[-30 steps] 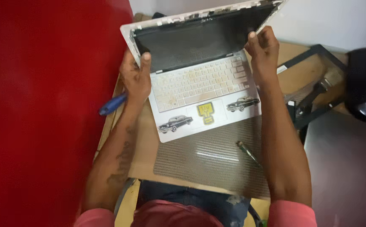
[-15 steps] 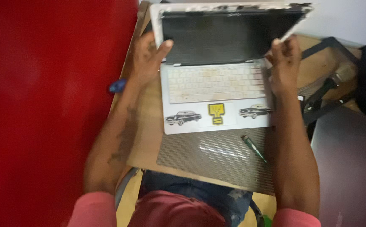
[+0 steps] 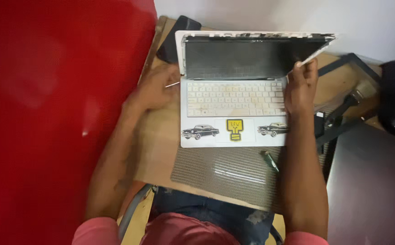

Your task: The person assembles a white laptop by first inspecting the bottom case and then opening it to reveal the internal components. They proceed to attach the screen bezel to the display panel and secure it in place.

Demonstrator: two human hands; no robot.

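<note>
A: Currently, where is the laptop [image 3: 234,113] located?

B: It rests open on a ribbed grey mat [image 3: 224,174] laid over the wooden surface [image 3: 159,140], directly in front of the seated person. Its white base carries a pale keyboard and three stickers on the palm rest: two dark cars and one yellow emblem between them. The dark screen stands tilted back, and its white bezel is ragged along the top edge.

A: State the condition of each hand.

B: The left hand [image 3: 156,90] lies on the surface just beside the left edge of the base, fingers curled around a thin, light-coloured tool [image 3: 172,84] whose tip points at the hinge corner. The right hand [image 3: 301,88] sits at the right edge of the keyboard, with thumb and fingers pinched on the lower right corner of the screen bezel.

A: List adjacent items.

B: A green-handled screwdriver [image 3: 269,160] lies on the mat near the right forearm. A dark flat object [image 3: 175,38] lies behind the left corner of the screen. A red wall [image 3: 56,100] fills the left side.
</note>
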